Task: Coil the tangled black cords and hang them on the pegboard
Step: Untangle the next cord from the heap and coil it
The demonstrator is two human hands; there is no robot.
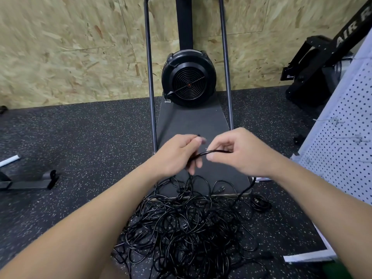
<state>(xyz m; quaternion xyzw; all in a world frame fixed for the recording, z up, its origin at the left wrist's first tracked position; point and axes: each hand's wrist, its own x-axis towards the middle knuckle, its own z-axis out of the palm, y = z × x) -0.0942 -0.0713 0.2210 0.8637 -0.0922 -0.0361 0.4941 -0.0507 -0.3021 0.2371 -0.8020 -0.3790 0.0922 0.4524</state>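
Observation:
A big tangle of black cords lies on the speckled rubber floor in front of me. A single cord rises out of it and runs between both hands. My left hand pinches the cord's end between thumb and fingers. My right hand pinches the same cord a short way along; from there it drops past my right wrist back to the floor. A small coiled cord lies to the right of the heap. The white pegboard leans at the right, with wire hooks on it.
A black fan machine with a flat base plate and two upright metal poles stands straight ahead against the chipboard wall. Another black machine stands at the back right. A black metal foot and a white tube lie at the left.

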